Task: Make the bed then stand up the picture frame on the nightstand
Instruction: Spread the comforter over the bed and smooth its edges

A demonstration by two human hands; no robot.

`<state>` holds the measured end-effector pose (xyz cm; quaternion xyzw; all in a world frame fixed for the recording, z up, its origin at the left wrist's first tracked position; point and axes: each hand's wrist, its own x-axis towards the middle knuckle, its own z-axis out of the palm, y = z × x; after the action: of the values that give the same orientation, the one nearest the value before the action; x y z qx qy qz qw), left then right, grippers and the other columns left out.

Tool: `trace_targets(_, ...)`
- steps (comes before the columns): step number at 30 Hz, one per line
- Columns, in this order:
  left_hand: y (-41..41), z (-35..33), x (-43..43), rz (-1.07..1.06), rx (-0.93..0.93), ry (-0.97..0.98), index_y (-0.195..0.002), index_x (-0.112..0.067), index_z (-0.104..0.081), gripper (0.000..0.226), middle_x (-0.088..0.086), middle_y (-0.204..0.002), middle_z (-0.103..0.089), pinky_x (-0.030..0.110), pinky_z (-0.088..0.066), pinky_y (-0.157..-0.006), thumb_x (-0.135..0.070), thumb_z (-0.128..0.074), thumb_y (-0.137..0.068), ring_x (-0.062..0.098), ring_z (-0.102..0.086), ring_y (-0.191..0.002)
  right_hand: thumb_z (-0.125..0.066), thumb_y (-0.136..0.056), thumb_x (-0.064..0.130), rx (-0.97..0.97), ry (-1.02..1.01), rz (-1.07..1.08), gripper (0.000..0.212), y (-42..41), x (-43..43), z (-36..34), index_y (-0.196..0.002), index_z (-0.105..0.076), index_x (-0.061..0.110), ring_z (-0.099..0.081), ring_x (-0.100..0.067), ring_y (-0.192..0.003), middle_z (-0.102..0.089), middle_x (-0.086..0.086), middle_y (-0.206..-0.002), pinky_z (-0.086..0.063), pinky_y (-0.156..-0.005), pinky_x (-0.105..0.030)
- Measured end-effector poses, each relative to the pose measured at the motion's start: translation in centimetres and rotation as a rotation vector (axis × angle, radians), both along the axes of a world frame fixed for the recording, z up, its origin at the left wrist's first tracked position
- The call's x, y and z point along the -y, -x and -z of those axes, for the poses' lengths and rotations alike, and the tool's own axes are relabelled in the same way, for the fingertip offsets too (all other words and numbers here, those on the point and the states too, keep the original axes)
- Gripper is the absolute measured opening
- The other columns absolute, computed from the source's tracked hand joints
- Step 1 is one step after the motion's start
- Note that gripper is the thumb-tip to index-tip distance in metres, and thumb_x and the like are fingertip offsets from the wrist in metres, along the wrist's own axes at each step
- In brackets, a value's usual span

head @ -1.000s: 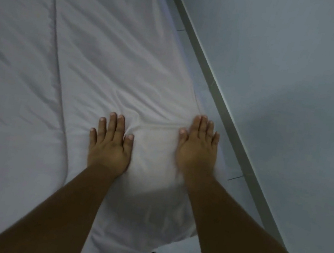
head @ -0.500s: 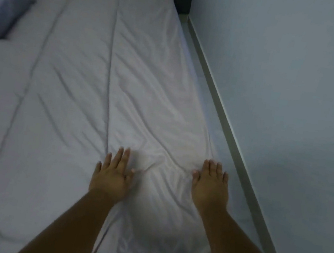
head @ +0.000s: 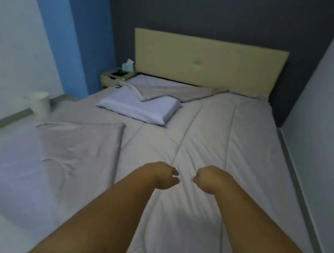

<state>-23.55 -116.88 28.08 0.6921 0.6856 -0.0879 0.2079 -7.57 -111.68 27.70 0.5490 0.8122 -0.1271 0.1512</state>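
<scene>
The bed's grey duvet (head: 214, 137) covers most of the mattress. Its left side is folded back on itself (head: 86, 143), and its top edge near the headboard (head: 207, 62) is turned down over a pale pillow (head: 138, 108). My left hand (head: 164, 177) and right hand (head: 207, 181) hang side by side above the middle of the duvet, fingers loosely curled downward, holding nothing. The nightstand (head: 112, 78) stands at the bed's far left corner. A dark flat thing (head: 119, 73) lies on it; I cannot tell whether it is the picture frame.
A teal tissue box (head: 128, 66) stands at the back of the nightstand. A white bin (head: 39, 103) sits on the floor by the left wall. The right wall (head: 333, 128) runs close along the bed. A blue wall panel is behind the nightstand.
Both hands have lifted off the duvet, where they pressed flat, and now hang curled in the air. My view has risen from the bed's right edge to the whole bed.
</scene>
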Motion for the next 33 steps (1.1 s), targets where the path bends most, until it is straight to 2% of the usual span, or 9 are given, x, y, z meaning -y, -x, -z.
trace_targets(4,13.8,-3.9,2.2,-0.06,-0.037,-0.025,-0.142,-0.029,-0.036,0.052,0.004,-0.15,-0.036,0.037,-0.028,-0.11,-0.05,-0.035,-0.094,0.025,-0.035,-0.136,-0.033,-0.097,0.045,-0.018,-0.109,-0.105,0.048,15.0,1.1,-5.2,-0.134,-0.048,0.017,-0.048,-0.027,-0.122,-0.048,-0.009,-0.138,-0.041,-0.101,-0.04)
trace_targets(8,26.4,-6.7,5.2,-0.076,-0.169,0.042,-0.144,-0.021,-0.035,0.052,0.007,-0.151,-0.034,0.037,-0.026,-0.111,-0.045,-0.031,-0.098,0.026,-0.032,-0.137,-0.033,-0.098,0.044,-0.008,-0.134,-0.164,0.047,27.4,2.2,-7.4,-0.134,-0.047,0.018,-0.047,-0.027,-0.123,-0.047,-0.007,-0.139,-0.039,-0.099,-0.039)
trace_targets(11,33.8,-8.3,5.7,-0.101,-0.207,0.052,-0.145,-0.019,-0.034,0.052,0.007,-0.152,-0.032,0.035,-0.023,-0.112,-0.043,-0.03,-0.099,0.025,-0.03,-0.139,-0.036,-0.097,0.038,-0.007,-0.13,-0.168,0.042,34.5,2.4,-7.9,-0.131,-0.05,0.018,-0.051,-0.026,-0.118,-0.051,-0.006,-0.134,-0.042,-0.093,-0.038)
trace_targets(13,37.5,-8.9,4.8,-0.101,-0.217,0.03,-0.145,-0.019,-0.033,0.051,0.006,-0.152,-0.032,0.034,-0.022,-0.113,-0.042,-0.03,-0.1,0.025,-0.03,-0.139,-0.035,-0.097,0.034,-0.008,-0.14,-0.179,0.042,38.1,1.8,-8.0,-0.134,-0.046,0.018,-0.051,-0.026,-0.118,-0.051,-0.006,-0.135,-0.042,-0.093,-0.038)
trace_targets(15,40.5,-8.7,3.1,-0.104,-0.222,0.011,-0.145,-0.022,-0.034,0.051,0.005,-0.152,-0.032,0.034,-0.023,-0.112,-0.043,-0.03,-0.099,0.024,-0.03,-0.138,-0.035,-0.097,0.031,-0.023,-0.165,-0.184,0.038,41.3,0.4,-7.9,-0.13,-0.05,0.018,-0.051,-0.025,-0.116,-0.053,-0.005,-0.132,-0.042,-0.093,-0.036)
trace_targets(20,46.9,-5.7,-2.9,-0.107,-0.233,-0.046,-0.143,-0.03,-0.035,0.05,0.004,-0.149,-0.037,0.039,-0.03,-0.108,-0.047,-0.034,-0.096,0.024,-0.036,-0.134,-0.04,-0.097,0.029,-0.019,-0.211,-0.166,0.034,48.6,-5.2,-5.5,-0.124,-0.057,0.016,-0.053,-0.025,-0.115,-0.057,-0.005,-0.128,-0.043,-0.098,-0.036)
trace_targets(28,57.4,1.7,-13.8,0.002,-0.249,-0.037,-0.143,-0.029,-0.033,0.05,0.004,-0.149,-0.038,0.041,-0.033,-0.108,-0.045,-0.035,-0.095,0.028,-0.038,-0.133,-0.036,-0.097,0.028,-0.083,-0.273,-0.095,0.035,59.1,-15.6,3.5,-0.125,-0.054,0.017,-0.051,-0.025,-0.115,-0.056,-0.006,-0.129,-0.034,-0.098,-0.033)
trace_targets(33,62.3,5.6,-21.7,0.089,-0.239,-0.06,-0.146,-0.026,-0.026,0.054,0.004,-0.15,-0.034,0.042,-0.033,-0.104,-0.044,-0.034,-0.096,0.029,-0.037,-0.131,-0.039,-0.095,0.03,-0.197,-0.314,0.01,0.034,62.8,-21.7,7.3,-0.122,-0.054,0.016,-0.052,-0.025,-0.11,-0.059,-0.005,-0.123,-0.036,-0.094,-0.035)
